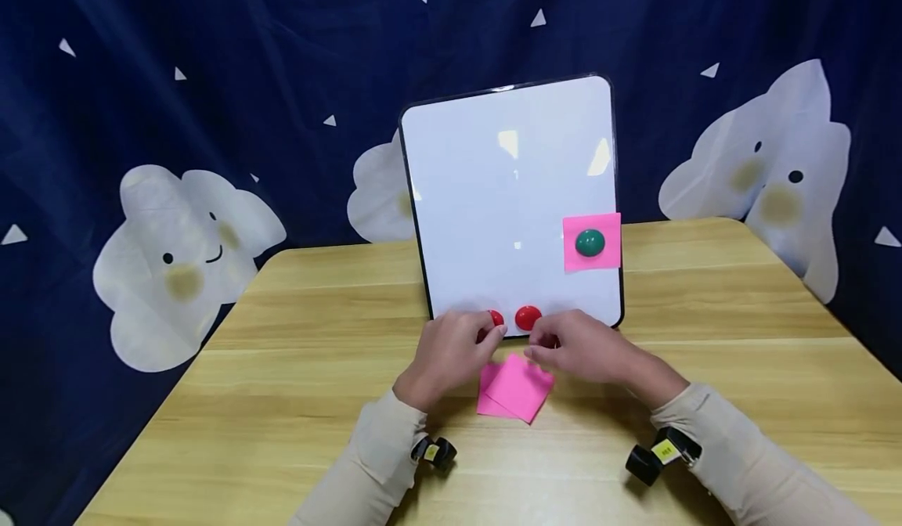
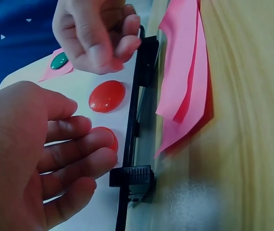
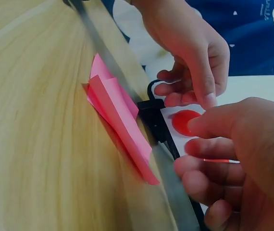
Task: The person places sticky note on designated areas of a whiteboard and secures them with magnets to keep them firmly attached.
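Note:
A whiteboard (image 1: 479,197) with a black frame leans upright on the table, two red round magnets on its lower edge. My left hand (image 1: 451,350) is at the left red magnet (image 1: 497,318), its loosely bent fingers partly covering it in the left wrist view. Close to the right red magnet (image 1: 527,318), my right hand (image 1: 581,346) has its fingers loosely bent, with nothing visible between them. Pink sticky notes (image 1: 520,389) lie overlapping on the table below the hands, their edges curling up. A green magnet (image 1: 589,243) sits on another pink note (image 1: 572,262) at the board's right edge.
Black clip-like feet (image 2: 136,176) support the board's bottom edge. The wooden table (image 1: 282,401) extends to both sides. Behind it hangs a dark blue curtain (image 1: 282,56) with white cloud shapes. A small black camera is on each wrist.

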`<state>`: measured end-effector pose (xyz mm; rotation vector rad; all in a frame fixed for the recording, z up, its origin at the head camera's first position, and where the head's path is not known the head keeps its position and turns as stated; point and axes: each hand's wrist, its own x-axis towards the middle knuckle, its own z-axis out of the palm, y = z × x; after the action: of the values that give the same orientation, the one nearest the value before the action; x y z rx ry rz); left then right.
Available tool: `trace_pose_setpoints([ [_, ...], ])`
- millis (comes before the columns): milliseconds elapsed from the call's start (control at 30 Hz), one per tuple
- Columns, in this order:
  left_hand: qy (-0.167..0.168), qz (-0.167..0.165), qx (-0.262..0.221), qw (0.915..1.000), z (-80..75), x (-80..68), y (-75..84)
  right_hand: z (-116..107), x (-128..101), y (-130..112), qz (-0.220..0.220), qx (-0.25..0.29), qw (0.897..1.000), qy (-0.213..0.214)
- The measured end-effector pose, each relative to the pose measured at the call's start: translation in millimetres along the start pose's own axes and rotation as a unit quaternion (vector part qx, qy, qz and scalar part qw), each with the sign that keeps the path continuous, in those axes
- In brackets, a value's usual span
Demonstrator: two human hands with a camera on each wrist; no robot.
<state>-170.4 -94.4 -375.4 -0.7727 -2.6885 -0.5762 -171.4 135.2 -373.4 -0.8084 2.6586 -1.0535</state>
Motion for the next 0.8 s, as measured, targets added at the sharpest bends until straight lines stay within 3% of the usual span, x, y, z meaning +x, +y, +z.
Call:
trace_pose_setpoints([
  [433, -0.099, 0.005, -0.004, 0.9951, -0.9, -5.3, -0.4, 7.5, 1.0, 0.6, 0.001, -0.080, 0.996, -0.042],
  [800, -0.152, 0.002, -0.032, 0.9878, -1.0, -6.5, -8.5, 9.7, 2.0, -4.8, 0.029, -0.115, 0.992, -0.051],
])
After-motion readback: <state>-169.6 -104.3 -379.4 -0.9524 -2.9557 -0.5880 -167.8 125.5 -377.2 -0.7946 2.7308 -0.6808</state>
